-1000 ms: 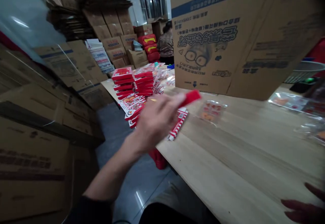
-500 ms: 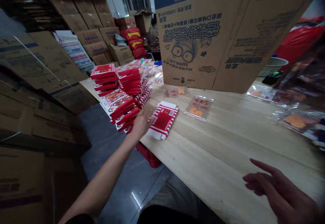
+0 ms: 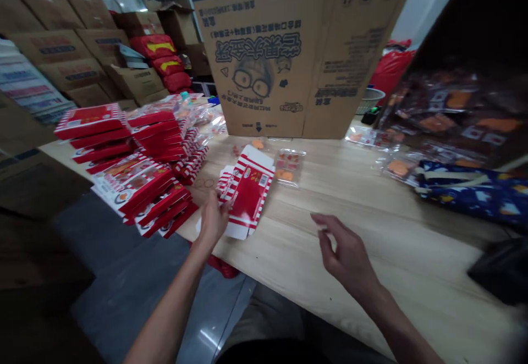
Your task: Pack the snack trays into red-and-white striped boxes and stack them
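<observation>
My left hand (image 3: pixel 213 218) is closed on the left edge of a flattened red-and-white striped candy box (image 3: pixel 250 191). The box is tipped a little off the wooden table, its white end flaps sticking out. Over the table to the right, my right hand (image 3: pixel 344 251) holds nothing, with thumb and forefinger apart. Just behind the box lies a clear packet of orange and red sweets (image 3: pixel 289 167). A similar packet (image 3: pixel 258 144) is partly covered by the box's top flap.
Stacks of red striped boxes (image 3: pixel 136 180) stand at the table's left. A large brown carton (image 3: pixel 272 67) rises behind. On the right, more sweet packets (image 3: pixel 400 166) spill near a dark-blue patterned cloth item (image 3: pixel 470 191). The wooden table (image 3: pixel 371 232) ends at a front edge.
My left hand has taken hold of the flat box and tilted it up off the table. My right hand has moved left, nearer the box. The view has turned right.
</observation>
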Demonstrator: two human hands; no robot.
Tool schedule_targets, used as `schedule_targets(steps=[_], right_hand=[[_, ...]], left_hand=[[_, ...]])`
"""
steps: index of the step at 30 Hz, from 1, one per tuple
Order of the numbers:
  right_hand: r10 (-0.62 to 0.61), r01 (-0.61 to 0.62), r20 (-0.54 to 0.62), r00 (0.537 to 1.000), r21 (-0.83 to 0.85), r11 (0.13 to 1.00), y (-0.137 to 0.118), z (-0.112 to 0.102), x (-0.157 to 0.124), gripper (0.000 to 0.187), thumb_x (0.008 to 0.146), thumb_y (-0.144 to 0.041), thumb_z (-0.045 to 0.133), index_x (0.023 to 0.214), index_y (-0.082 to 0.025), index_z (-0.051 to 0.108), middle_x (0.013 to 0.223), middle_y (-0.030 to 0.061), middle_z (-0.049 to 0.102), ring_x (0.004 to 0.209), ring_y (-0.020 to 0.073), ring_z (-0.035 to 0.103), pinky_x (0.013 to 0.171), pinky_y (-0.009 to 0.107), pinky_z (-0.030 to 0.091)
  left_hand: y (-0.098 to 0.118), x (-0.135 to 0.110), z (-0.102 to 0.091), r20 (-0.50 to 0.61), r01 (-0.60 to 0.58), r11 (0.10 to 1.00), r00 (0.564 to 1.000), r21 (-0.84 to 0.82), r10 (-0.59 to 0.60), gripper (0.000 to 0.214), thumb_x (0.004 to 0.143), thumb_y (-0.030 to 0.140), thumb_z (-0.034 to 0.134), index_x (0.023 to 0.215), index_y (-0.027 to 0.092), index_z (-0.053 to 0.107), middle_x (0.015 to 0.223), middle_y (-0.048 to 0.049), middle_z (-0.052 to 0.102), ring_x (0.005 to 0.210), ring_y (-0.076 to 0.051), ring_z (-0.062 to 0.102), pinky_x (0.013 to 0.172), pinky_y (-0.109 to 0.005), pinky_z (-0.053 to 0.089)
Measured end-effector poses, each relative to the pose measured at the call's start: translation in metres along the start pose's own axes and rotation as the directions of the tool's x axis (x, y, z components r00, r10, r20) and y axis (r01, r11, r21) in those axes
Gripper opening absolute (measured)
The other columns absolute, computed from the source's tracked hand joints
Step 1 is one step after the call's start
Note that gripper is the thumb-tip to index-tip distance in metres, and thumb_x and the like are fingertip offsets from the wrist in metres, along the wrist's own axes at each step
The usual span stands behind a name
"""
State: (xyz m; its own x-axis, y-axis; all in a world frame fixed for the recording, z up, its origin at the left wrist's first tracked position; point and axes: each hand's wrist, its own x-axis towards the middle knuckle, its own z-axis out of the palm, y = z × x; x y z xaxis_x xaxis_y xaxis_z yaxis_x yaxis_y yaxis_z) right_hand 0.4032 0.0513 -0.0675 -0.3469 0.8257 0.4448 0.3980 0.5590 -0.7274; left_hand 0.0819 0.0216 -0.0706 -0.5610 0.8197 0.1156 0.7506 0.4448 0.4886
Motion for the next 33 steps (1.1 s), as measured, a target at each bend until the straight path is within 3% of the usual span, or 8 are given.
schedule_targets(steps=[5, 10, 13, 18, 22, 25, 30, 33], right_hand=[[-0.088, 0.083, -0.116, 0.989, -0.051, 0.995, -0.015, -0.028, 0.055, 0.052, 0.083, -0.017, 0.055, 0.134, -0.015, 0.05, 0.118, 0.0163, 0.065, 0.11, 0.0296, 0.063, 0.096, 0.049, 0.052], [0.014, -0.057, 0.36, 0.933, 0.109, 0.992, -0.002, -0.059, 0.061, 0.014, 0.088, -0.025, 0.056, 0.089, -0.019, 0.068, 0.081, 0.003, 0.069, 0.071, 0.0175, 0.059, 0.068, 0.03, 0.048], [0.013, -0.193, 0.529, 0.848, 0.286, 0.938, -0.005, -0.064, 0.057, 0.032, 0.094, -0.041, 0.054, 0.078, -0.019, 0.07, 0.068, 0.0002, 0.065, 0.059, 0.0136, 0.051, 0.056, 0.024, 0.041], [-0.005, -0.191, 0.504, 0.864, 0.336, 0.922, -0.02, -0.075, 0.055, 0.037, 0.095, -0.046, 0.055, 0.076, -0.019, 0.072, 0.066, 0.0005, 0.063, 0.057, 0.0145, 0.053, 0.053, 0.025, 0.042], [-0.005, 0.023, -0.096, 0.995, 0.183, 0.983, -0.021, -0.084, 0.044, 0.022, 0.096, -0.034, 0.054, 0.102, -0.024, 0.074, 0.105, 0.0059, 0.073, 0.097, 0.0237, 0.067, 0.088, 0.038, 0.053], [0.279, -0.127, -0.52, 0.807, 0.309, 0.943, -0.006, -0.073, 0.031, 0.037, 0.101, -0.049, 0.045, 0.118, -0.024, 0.067, 0.11, 0.0085, 0.072, 0.107, 0.0254, 0.067, 0.095, 0.041, 0.051], [0.685, -0.347, -0.146, 0.714, 0.776, 0.527, 0.027, -0.04, 0.028, 0.075, 0.091, -0.085, 0.03, 0.083, -0.019, 0.065, 0.072, 0.0074, 0.069, 0.069, 0.024, 0.067, 0.064, 0.033, 0.054], [0.727, -0.383, -0.227, 0.649, 0.728, 0.569, 0.045, -0.036, 0.033, 0.074, 0.088, -0.088, 0.034, 0.067, -0.02, 0.057, 0.062, 0.0062, 0.063, 0.06, 0.021, 0.059, 0.058, 0.03, 0.048]], left_hand=[[0.029, -0.022, -0.025, 0.052, -0.542, 0.722, 0.784, -0.429, 0.619, 0.033, 0.096, 0.034, 0.059, 0.126, 0.022, 0.055, 0.114, -0.0076, 0.069, 0.102, -0.021, 0.068, 0.089, -0.032, 0.054], [0.061, -0.017, -0.023, 0.111, -0.681, 0.624, 0.637, -0.383, 0.763, 0.036, 0.099, 0.035, 0.055, 0.134, 0.026, 0.058, 0.118, -0.0085, 0.071, 0.101, -0.022, 0.069, 0.087, -0.034, 0.056], [0.088, -0.031, -0.004, 0.169, -0.736, 0.603, 0.582, -0.307, 0.796, 0.058, 0.097, 0.044, 0.059, 0.148, 0.021, 0.046, 0.13, -0.016, 0.067, 0.115, -0.03, 0.065, 0.098, -0.046, 0.054], [0.12, -0.06, 0.024, 0.205, -0.638, 0.615, 0.598, -0.463, 0.775, 0.058, 0.097, 0.043, 0.059, 0.148, 0.017, 0.046, 0.135, -0.0177, 0.065, 0.118, -0.029, 0.065, 0.098, -0.043, 0.054], [0.136, -0.066, 0.03, 0.167, -0.39, 0.637, 0.754, -0.666, 0.636, 0.031, 0.099, 0.042, 0.053, 0.109, 0.019, 0.071, 0.085, -0.0028, 0.074, 0.075, -0.018, 0.069, 0.072, -0.026, 0.055], [0.149, -0.072, 0.035, 0.077, -0.226, 0.622, 0.904, -0.75, 0.421, 0.033, 0.095, 0.048, 0.057, 0.1, 0.019, 0.071, 0.076, -0.0012, 0.071, 0.072, -0.018, 0.066, 0.065, -0.025, 0.053], [0.164, -0.094, 0.051, 0.205, -0.139, 0.617, 0.868, -0.774, 0.452, 0.032, 0.094, 0.05, 0.057, 0.086, 0.02, 0.066, 0.056, 0.0017, 0.058, 0.063, -0.018, 0.061, 0.056, -0.025, 0.05], [0.169, -0.105, 0.057, 0.245, -0.128, 0.63, 0.848, -0.766, 0.47, 0.036, 0.094, 0.05, 0.056, 0.073, 0.021, 0.059, 0.048, 0.0042, 0.048, 0.05, -0.015, 0.051, 0.048, -0.024, 0.043]])
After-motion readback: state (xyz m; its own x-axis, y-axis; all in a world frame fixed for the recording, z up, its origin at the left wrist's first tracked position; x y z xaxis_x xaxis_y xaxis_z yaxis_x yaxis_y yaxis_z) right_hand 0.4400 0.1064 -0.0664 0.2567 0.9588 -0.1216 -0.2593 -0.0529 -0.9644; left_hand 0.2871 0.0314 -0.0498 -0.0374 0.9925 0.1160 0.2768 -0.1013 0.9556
